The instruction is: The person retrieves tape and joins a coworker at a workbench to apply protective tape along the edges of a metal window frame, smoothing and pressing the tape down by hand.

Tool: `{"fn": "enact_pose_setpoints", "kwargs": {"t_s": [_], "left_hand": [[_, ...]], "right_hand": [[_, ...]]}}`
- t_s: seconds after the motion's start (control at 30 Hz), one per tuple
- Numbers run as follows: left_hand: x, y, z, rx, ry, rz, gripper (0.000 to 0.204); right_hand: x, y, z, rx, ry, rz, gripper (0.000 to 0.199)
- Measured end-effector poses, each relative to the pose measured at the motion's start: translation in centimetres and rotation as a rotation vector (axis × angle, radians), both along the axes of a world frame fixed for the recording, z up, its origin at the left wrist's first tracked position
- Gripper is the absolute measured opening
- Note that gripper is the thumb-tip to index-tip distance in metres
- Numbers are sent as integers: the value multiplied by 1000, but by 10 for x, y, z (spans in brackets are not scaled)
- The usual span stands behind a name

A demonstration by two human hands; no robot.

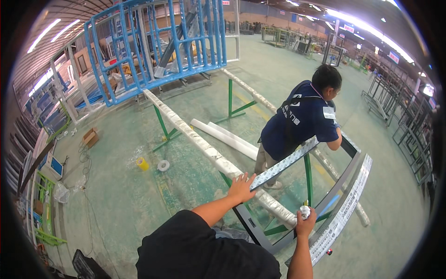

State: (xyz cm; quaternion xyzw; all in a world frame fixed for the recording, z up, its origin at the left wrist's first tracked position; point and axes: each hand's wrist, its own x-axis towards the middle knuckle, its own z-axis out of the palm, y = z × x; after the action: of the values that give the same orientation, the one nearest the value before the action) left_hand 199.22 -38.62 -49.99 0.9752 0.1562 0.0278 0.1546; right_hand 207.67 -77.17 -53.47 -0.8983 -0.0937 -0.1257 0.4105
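Note:
My left hand point(241, 188) lies with its fingers spread at the near end of a dark metal frame bar point(288, 162) covered with printed film, beside a wrapped support rail point(204, 142). My right hand point(305, 224) is closed around a small white object with a yellowish tip point(304, 211); its exact kind I cannot make out. That hand is above the near right part of the dark frame point(253, 225), which rests across the rails. A long film-covered profile point(344, 211) runs along the frame's right side.
A person point(297, 118) in a dark blue shirt leans over the frame's far side. Green stand legs point(308, 179) hold the rails. White tubes point(225, 137), a yellow roll point(142, 163) and a white roll point(163, 165) lie on the floor. A blue-wrapped frame point(158, 51) stands at the far left.

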Motion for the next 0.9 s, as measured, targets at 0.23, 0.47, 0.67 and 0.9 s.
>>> {"fn": "enact_pose_setpoints", "kwargs": {"t_s": [0.23, 0.47, 0.67, 0.9], "left_hand": [[1, 0, -3, 12, -15, 4, 95], [1, -1, 1, 6, 4, 3, 95], [-2, 1, -2, -14, -7, 6, 94], [4, -2, -4, 2, -15, 4, 96]], "right_hand": [[1, 3, -3, -35, -131, -3, 58], [3, 3, -9, -42, -257, -14, 51], [3, -2, -5, -47, 9, -7, 67], [-1, 2, -3, -37, -279, -3, 54]]}}
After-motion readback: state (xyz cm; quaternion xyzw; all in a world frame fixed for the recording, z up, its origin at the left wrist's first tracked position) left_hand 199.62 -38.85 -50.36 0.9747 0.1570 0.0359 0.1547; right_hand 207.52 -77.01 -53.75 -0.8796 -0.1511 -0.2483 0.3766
